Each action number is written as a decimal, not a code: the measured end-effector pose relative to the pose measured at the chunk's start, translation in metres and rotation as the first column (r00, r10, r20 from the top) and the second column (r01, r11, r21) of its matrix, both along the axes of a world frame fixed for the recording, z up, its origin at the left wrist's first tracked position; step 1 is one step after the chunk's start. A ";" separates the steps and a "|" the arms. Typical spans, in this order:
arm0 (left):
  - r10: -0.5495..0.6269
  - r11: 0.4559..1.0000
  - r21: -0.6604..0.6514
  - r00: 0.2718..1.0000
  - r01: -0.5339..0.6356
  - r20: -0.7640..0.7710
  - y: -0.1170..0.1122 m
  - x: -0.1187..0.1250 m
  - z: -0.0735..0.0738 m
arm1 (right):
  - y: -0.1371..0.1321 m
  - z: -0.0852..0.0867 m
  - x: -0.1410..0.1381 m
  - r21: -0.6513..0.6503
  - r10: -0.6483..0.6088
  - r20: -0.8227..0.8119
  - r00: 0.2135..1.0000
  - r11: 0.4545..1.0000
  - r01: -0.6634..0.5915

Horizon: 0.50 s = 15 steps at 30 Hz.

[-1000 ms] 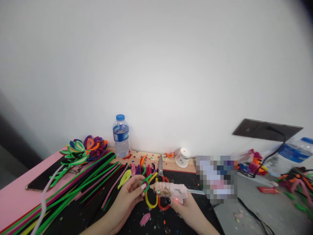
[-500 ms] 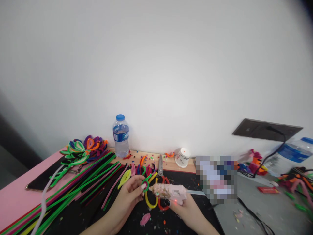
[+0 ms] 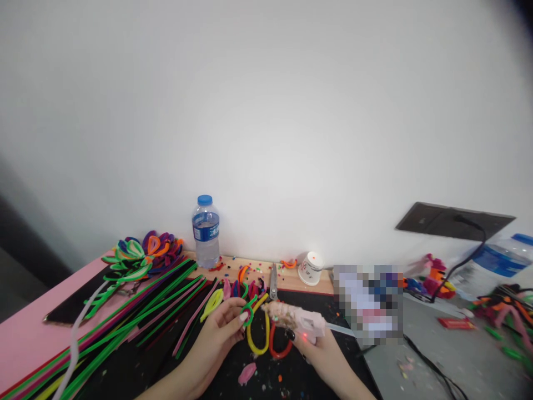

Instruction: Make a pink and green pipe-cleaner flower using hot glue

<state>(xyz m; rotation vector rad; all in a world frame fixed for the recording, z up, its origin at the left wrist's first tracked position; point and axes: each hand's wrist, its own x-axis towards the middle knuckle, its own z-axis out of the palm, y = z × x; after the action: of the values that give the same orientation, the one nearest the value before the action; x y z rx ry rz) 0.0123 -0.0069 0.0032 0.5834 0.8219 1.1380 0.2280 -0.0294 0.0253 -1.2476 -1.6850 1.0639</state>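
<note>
Between the thumb and fingers of my left hand (image 3: 222,333) is a small green pipe-cleaner loop (image 3: 249,311). My right hand (image 3: 318,355) grips a pale pink hot glue gun (image 3: 296,320) by its handle; a red light glows on it and a clear glue stick (image 3: 340,330) sticks out of its back. The gun's nozzle points left, a short way from the green loop. Below and behind the nozzle lie the scissors (image 3: 273,284), blades toward the wall, with one yellow handle loop (image 3: 258,351) and one red handle loop (image 3: 280,354).
Long pipe cleaners (image 3: 137,316) spread across the left, beside pipe-cleaner flowers (image 3: 144,253) and a dark phone (image 3: 70,305). A water bottle (image 3: 205,233) and an upturned paper cup (image 3: 310,269) stand by the wall. A black cable (image 3: 433,364) crosses the grey surface at right.
My right hand has drawn the glue gun to the right and slightly up, so its nozzle is now apart from the green loop. My left hand stays nearly still.
</note>
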 end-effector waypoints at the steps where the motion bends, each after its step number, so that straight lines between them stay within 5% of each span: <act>1: -0.002 1.000 -0.002 1.000 0.002 -0.004 0.000 0.000 0.001 | 0.002 -0.003 0.003 0.061 -0.092 0.052 0.994 0.994 0.089; 4: -0.009 1.000 -0.005 1.000 0.009 -0.019 0.000 0.000 0.004 | 0.005 -0.009 0.010 0.196 -0.274 0.223 0.935 0.953 0.232; 8: -0.013 1.000 0.008 0.999 0.013 -0.037 0.000 0.000 0.003 | 0.007 -0.005 0.013 0.176 -0.252 0.379 0.890 0.964 0.198; 15: -0.002 0.999 0.041 0.994 0.007 -0.108 -0.001 0.000 -0.002 | 0.009 -0.012 0.016 0.348 -0.336 0.672 0.660 0.930 0.118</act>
<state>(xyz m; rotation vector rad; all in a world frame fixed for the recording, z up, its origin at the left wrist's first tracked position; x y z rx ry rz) 0.0124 -0.0080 0.0017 0.6858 0.8910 1.1290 0.2438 -0.0207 0.0133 -1.7675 -2.0681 0.1217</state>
